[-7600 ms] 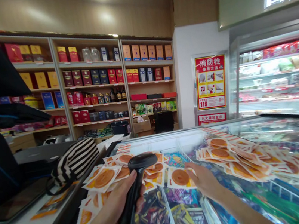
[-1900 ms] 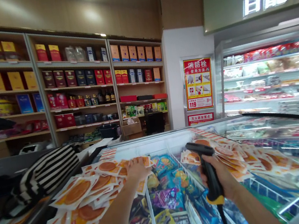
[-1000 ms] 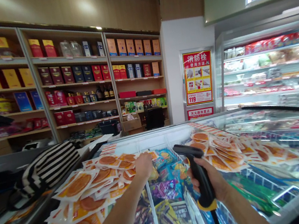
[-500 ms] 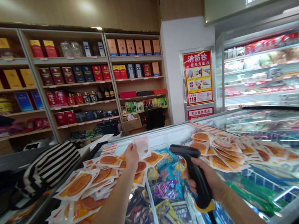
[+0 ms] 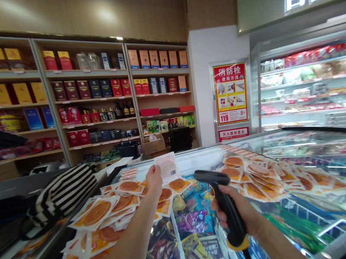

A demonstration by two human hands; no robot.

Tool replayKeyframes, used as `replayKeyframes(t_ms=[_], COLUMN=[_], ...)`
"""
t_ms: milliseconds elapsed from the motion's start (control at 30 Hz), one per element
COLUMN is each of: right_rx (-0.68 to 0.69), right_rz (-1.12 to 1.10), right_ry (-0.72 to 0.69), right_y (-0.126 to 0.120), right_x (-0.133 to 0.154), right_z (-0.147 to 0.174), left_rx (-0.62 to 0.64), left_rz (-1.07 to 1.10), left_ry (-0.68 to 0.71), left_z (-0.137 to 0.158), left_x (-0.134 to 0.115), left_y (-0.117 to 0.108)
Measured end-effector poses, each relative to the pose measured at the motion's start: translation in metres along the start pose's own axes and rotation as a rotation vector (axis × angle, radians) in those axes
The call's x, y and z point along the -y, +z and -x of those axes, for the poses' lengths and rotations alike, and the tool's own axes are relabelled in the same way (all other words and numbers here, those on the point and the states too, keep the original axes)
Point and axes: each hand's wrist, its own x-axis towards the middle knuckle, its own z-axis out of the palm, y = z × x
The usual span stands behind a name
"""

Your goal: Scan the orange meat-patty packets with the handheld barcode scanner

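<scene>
A flat, pale food packet (image 5: 167, 168) with a small barcode is pinched at its left edge by my left hand (image 5: 154, 179), above the glass freezer lid. My right hand (image 5: 235, 211) is wrapped around the grip of a black and yellow barcode scanner (image 5: 228, 208), whose head points left toward the packet. Scanner and packet are apart. Under and beside my left arm lies a spread of similar packets (image 5: 119, 204) with round orange-brown contents. A second pile of packets (image 5: 262, 174) lies on the glass to the right of the scanner.
Bagged frozen goods (image 5: 195, 231) show through the freezer's glass. A striped black and white bag (image 5: 66, 191) sits on the left counter. Behind stand shelves of boxes (image 5: 94, 89), a red fire hydrant poster (image 5: 231, 94) and a lit refrigerated case (image 5: 313, 81).
The packet in my left hand has turned its barcode side more toward the camera. The scanner stays nearly in place; the whole view has shifted slightly.
</scene>
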Motion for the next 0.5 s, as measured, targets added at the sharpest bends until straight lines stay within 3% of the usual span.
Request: replayKeyframes(t_ms=[200,367,500], right_rx=[-0.133,-0.304,-0.374], right_rz=[0.029,0.056,0.080], right_ry=[-0.164,-0.265,-0.303], right_y=[-0.020,-0.054,-0.076], right_x=[0.024,0.058,0.074], right_z=[0.007,0.018,0.032], left_rx=[0.082,0.162,0.250], left_rz=[0.009,-0.036,-0.097], left_ry=[-0.006,0.037,0.156], left_z=[0.016,0.043,0.071], left_x=[-0.001,-0.008,-0.020], left_y=[0.027,0.079,0.124])
